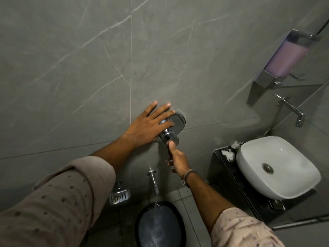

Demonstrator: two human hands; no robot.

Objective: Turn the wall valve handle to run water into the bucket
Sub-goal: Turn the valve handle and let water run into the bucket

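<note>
Already water runs from the spout below the right hand, whose thumb presses the valve handle; left hand lies open, bracing it.

Wall left of valve handle bare; basin crowds right side.

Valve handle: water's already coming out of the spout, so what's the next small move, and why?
Probably hold the valve handle where it is and watch the bucket. Water already falls from the spout into it, with the left hand and right hand on the valve.
</note>
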